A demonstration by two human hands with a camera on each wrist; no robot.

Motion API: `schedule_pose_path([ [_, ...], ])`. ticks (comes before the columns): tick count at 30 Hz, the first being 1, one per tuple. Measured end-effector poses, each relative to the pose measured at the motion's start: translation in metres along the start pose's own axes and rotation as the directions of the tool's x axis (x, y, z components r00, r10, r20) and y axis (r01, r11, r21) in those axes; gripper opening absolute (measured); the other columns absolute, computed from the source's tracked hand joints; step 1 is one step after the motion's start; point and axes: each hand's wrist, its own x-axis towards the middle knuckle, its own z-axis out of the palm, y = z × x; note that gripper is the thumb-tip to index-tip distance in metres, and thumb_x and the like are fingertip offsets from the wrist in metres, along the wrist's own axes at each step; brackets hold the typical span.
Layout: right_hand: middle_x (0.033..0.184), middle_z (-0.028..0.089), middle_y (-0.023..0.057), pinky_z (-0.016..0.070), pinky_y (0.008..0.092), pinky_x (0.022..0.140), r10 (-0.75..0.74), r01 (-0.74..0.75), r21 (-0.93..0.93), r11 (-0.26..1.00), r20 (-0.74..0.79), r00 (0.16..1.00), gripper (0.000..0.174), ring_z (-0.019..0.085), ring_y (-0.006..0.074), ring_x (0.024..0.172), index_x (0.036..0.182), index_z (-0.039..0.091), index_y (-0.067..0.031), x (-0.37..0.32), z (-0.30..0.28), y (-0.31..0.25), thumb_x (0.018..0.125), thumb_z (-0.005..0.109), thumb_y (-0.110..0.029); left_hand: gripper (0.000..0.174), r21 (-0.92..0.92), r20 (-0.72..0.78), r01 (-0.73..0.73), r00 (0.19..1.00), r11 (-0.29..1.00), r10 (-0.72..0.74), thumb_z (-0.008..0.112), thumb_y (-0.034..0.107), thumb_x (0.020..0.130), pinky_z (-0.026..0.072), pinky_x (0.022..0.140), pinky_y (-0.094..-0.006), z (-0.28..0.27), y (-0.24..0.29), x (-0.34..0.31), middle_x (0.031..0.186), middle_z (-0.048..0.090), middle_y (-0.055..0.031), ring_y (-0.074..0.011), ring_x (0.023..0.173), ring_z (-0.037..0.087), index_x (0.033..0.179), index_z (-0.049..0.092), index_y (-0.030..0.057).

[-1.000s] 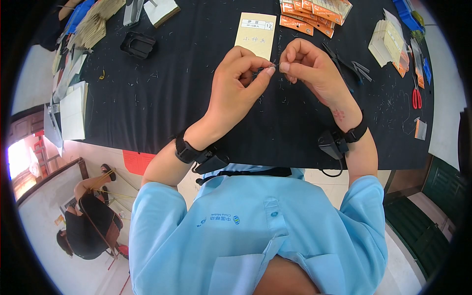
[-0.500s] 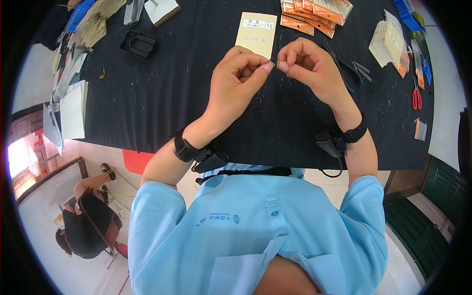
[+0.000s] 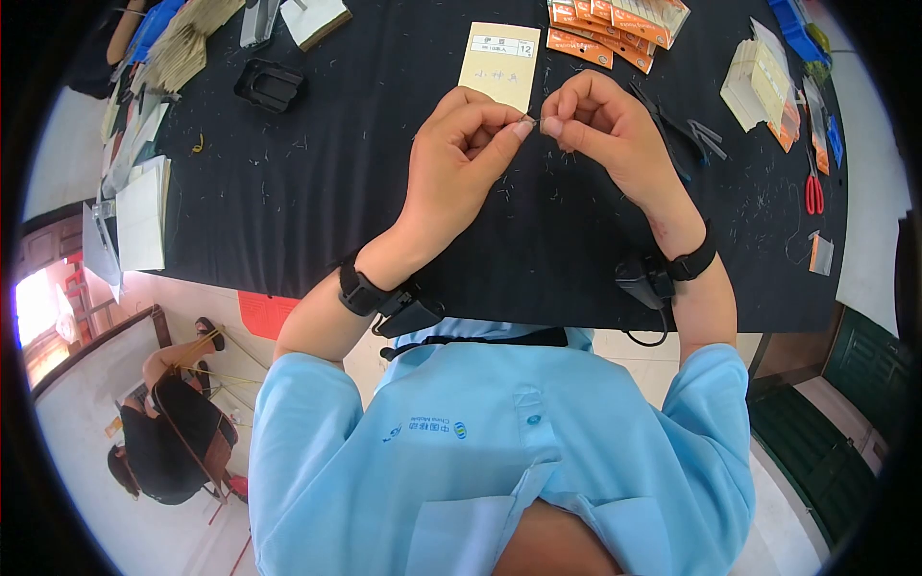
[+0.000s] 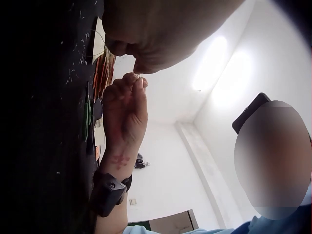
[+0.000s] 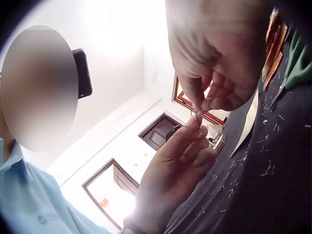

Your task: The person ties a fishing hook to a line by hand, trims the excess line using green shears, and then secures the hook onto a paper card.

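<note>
In the head view, my left hand [image 3: 456,154] pinches a tiny fishing hook [image 3: 534,121] between thumb and forefinger. My right hand [image 3: 610,125] faces it, thumb and forefinger pinched on a very thin line just across a small gap. From the right wrist view, the small curved hook [image 5: 192,113] shows at the left fingertips, with the right fingers close above. The fine line is hardly visible. A pale yellow paper packet [image 3: 499,72] with a printed label marked 12 lies just beyond the hands.
Orange packets [image 3: 624,29] lie at the far side. Dark pliers [image 3: 667,120] rest beside my right hand, with red-handled scissors [image 3: 814,192] farther right. A black plastic tray [image 3: 271,88] and paper stacks [image 3: 144,221] are on the left. Small clippings dot the black cloth.
My right hand has turned slightly at the wrist, hiding more of the red wrist mark. Both hands have shifted only slightly and keep their pinches.
</note>
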Motion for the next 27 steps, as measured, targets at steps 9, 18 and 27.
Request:
schedule_pose_path([
  [9, 0.087, 0.059, 0.0005, 0.0460, 0.0201, 0.076, -0.132, 0.131, -0.059, 0.990, -0.015, 0.991, 0.007, 0.058, 0.0076, 0.083, 0.091, 0.055, -0.0051, 0.000, 0.002, 0.004, 0.087, 0.061, -0.006, 0.013, -0.300, 0.110, 0.297, 0.955, 0.906, -0.277, 0.064, 0.011, 0.087, 0.0362, 0.056, -0.0183, -0.004, -0.002, 0.001, 0.075, 0.054, 0.0002, -0.0033, 0.063, 0.047, 0.093, 0.065, -0.0011],
  [18, 0.085, 0.062, 0.0020, 0.0457, 0.0218, 0.068, -0.313, 0.287, -0.378, 0.880, -0.007, 0.950, 0.005, 0.058, 0.0097, 0.073, 0.085, 0.058, -0.0029, 0.002, 0.005, 0.000, 0.083, 0.061, 0.000, 0.017, -0.529, 0.268, 0.478, 0.878, 0.702, -0.396, 0.062, 0.013, 0.088, 0.0286, 0.054, -0.0219, -0.007, -0.003, 0.006, 0.072, 0.051, 0.0025, -0.0036, 0.054, 0.029, 0.096, 0.063, -0.0022],
  [27, 0.082, 0.061, 0.0012, 0.0459, 0.0215, 0.069, -0.248, 0.231, -0.306, 0.924, -0.017, 0.969, 0.005, 0.057, 0.0088, 0.074, 0.087, 0.059, -0.0033, 0.000, 0.005, 0.003, 0.084, 0.062, -0.004, 0.011, -0.153, 0.019, 0.077, 0.997, 0.985, -0.075, 0.067, 0.009, 0.084, 0.0385, 0.057, -0.0175, -0.002, -0.009, 0.003, 0.084, 0.052, 0.0001, -0.0032, 0.063, 0.047, 0.087, 0.065, -0.0015],
])
